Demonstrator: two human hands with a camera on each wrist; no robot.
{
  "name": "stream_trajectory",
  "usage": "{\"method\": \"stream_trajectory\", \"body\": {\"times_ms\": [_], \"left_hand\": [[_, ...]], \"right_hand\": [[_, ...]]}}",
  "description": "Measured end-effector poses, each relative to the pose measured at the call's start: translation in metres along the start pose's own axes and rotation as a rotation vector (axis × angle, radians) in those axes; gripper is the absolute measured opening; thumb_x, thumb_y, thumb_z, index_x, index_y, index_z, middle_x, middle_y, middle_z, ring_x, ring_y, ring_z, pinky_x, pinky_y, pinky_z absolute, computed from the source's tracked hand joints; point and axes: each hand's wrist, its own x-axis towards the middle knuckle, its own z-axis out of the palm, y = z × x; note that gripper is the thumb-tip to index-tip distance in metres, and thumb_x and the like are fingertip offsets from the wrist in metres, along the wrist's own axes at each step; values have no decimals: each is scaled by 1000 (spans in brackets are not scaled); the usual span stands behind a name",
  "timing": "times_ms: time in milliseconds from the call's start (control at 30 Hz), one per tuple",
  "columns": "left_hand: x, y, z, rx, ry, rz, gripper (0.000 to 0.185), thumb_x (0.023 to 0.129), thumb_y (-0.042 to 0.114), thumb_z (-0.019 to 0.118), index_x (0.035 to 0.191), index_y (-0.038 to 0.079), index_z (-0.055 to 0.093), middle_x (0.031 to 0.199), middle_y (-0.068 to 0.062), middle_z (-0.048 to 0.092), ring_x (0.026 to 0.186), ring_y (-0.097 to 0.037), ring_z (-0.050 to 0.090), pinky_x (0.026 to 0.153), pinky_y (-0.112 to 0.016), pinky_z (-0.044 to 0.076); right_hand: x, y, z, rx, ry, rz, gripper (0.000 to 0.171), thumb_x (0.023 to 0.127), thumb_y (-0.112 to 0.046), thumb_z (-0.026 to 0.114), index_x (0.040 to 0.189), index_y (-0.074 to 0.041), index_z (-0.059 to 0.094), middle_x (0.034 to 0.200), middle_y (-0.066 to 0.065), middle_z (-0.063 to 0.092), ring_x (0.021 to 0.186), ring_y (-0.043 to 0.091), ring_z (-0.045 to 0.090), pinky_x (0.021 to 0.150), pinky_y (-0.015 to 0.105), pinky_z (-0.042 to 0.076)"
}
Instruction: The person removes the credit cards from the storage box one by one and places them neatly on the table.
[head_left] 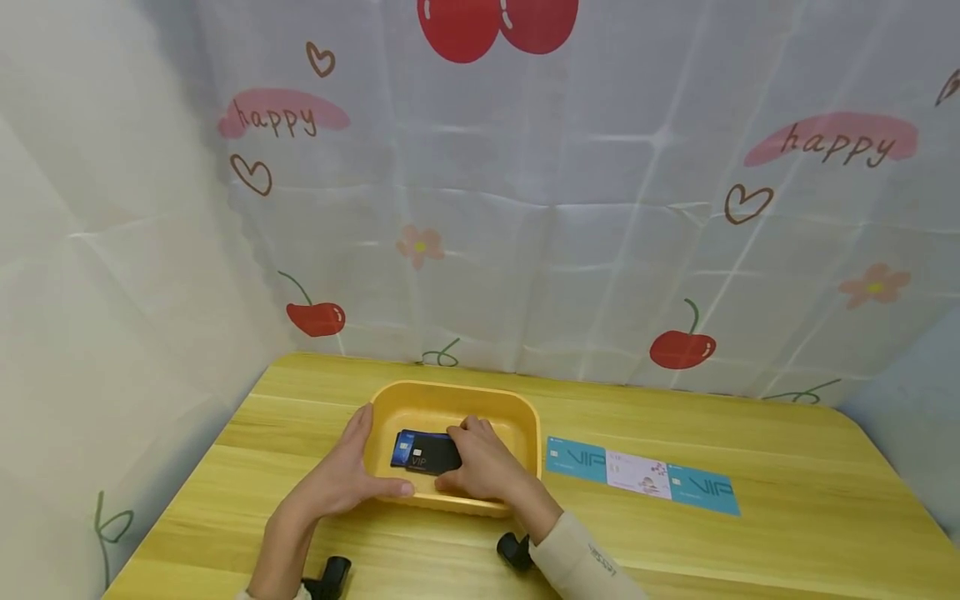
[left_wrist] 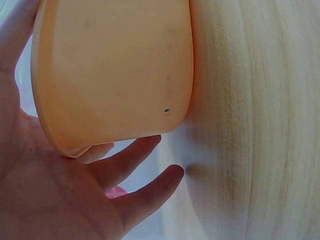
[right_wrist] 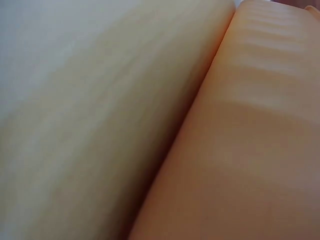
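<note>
A yellow plastic bin (head_left: 450,389) stands on the table, with a small stack of cards inside. My left hand (head_left: 337,477) holds the bin by its left end, the thumb along the front rim and the fingers around the side. In the left wrist view, the fingers (left_wrist: 127,160) reach along the wall of the bin (left_wrist: 115,75). Inside the bin my right hand (head_left: 483,460) pinches the right end of a black VIP card (head_left: 429,457). A blue card (head_left: 401,448) shows from under its left side. The right wrist view has only the bin's ribbed outer wall (right_wrist: 250,150) and the tabletop.
To the right of the bin, two teal VIP cards (head_left: 576,459) and a pale pink card (head_left: 637,475) between them lie edge to edge in a row on the wooden table (head_left: 810,500). A patterned curtain (head_left: 555,275) hangs behind the table.
</note>
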Motion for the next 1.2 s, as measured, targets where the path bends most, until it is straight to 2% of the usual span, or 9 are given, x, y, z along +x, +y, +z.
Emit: {"method": "stream_trajectory", "body": {"times_ms": [167,433,700,867,1200], "left_hand": [[0,0,-1,4,2,-2,132,73,45,86,155,-4,-5,161,-24,-8,146,-44,2,114,-61,12],[-1,1,-2,4,4,-7,132,73,45,86,155,-3,-5,161,-24,-8,146,-44,1,113,-63,11],[0,0,-1,3,6,4,132,72,44,86,155,-4,-5,161,-25,-7,146,-44,2,113,-62,11],[0,-1,0,-3,3,6,132,72,44,86,155,-3,-5,161,-24,-8,146,-44,2,113,-62,11],[0,0,0,-3,5,1,132,72,44,86,155,-3,-6,162,-24,-8,146,-43,3,114,-62,12]], "right_hand": [[2,0,1,-21,3,21,66,78,-32,85,128,2,60,111,7,52,96,20,44,81,33,41],[7,2,4,-114,31,32,52,79,-30,84,117,0,67,106,3,53,95,18,45,84,32,44],[5,3,3,-61,50,53,53,80,-26,83,122,2,65,105,4,55,94,19,47,86,35,45],[4,4,2,-54,59,57,57,82,-28,82,127,0,63,110,7,57,97,20,49,89,36,46],[3,4,1,-33,59,59,57,82,-25,81,129,2,61,114,10,59,99,22,51,90,39,46]]}}
